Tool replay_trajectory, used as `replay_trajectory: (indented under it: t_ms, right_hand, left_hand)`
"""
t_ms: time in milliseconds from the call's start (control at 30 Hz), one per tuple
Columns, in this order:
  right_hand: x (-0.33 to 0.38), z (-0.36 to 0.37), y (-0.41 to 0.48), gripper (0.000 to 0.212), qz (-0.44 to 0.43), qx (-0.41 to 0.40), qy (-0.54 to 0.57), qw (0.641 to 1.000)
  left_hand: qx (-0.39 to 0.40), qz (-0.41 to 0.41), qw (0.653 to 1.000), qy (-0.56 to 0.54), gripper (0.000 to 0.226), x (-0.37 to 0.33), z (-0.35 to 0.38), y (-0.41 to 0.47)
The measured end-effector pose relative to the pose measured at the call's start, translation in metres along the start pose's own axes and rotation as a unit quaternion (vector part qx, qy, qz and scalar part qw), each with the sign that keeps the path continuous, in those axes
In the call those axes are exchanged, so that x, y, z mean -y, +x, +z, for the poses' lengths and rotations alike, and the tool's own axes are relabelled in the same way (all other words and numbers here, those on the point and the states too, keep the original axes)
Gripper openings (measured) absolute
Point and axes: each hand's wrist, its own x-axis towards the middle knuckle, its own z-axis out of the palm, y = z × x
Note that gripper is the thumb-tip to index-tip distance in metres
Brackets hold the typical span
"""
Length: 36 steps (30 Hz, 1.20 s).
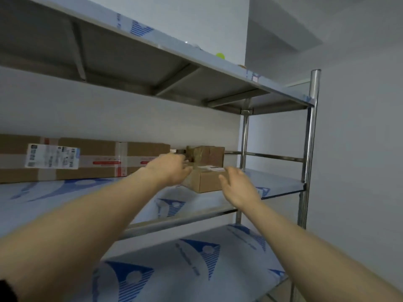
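On the middle shelf [283,182], near its right end, the small cardboard box [207,183] lies before a taped parcel [210,155]; to lift it well, both sides should be pressed evenly; the left hand [172,171] touches its left edge, fingers relaxed; the right hand [237,186] is spread just beside it, holding nothing.
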Motion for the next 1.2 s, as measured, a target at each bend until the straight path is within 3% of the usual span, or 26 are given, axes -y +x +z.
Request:
replay_trajectory:
  t_ms: [167, 333, 467, 733, 933, 1133, 1200]
  right_hand:
    - [-0.054, 0.005, 0.079, 0.049, -0.001, -0.014, 0.000, 1.000]
    - [-0.107, 0.009, 0.170, 0.043, -0.005, -0.020, 0.035, 0.999]
    - [-0.140, 0.018, 0.242, 0.044, -0.029, 0.008, 0.077, 0.997]
    - [-0.187, 0.065, 0.363, 0.043, -0.069, 0.096, 0.120, 0.986]
    - [-0.196, 0.096, 0.414, 0.047, -0.068, 0.135, 0.148, 0.977]
    - [-0.201, 0.112, 0.440, 0.042, -0.050, 0.141, 0.224, 0.963]
    - [-0.203, 0.117, 0.444, 0.042, -0.043, 0.141, 0.254, 0.956]
  left_hand:
    - [0.025, -0.003, 1.000, 0.015, 0.043, -0.018, 0.020, 0.078]
    - [-0.003, -0.052, 0.998, -0.024, 0.032, -0.029, 0.042, 0.156]
    - [-0.021, -0.123, 0.991, -0.052, 0.047, -0.039, 0.061, 0.217]
    - [0.026, -0.210, 0.976, -0.051, 0.056, -0.062, 0.096, 0.319]
    - [0.036, -0.258, 0.964, -0.058, 0.049, -0.062, 0.114, 0.366]
    - [-0.007, -0.311, 0.945, -0.106, 0.025, -0.060, 0.135, 0.394]
    - [-0.030, -0.333, 0.935, -0.116, 0.026, -0.058, 0.140, 0.398]
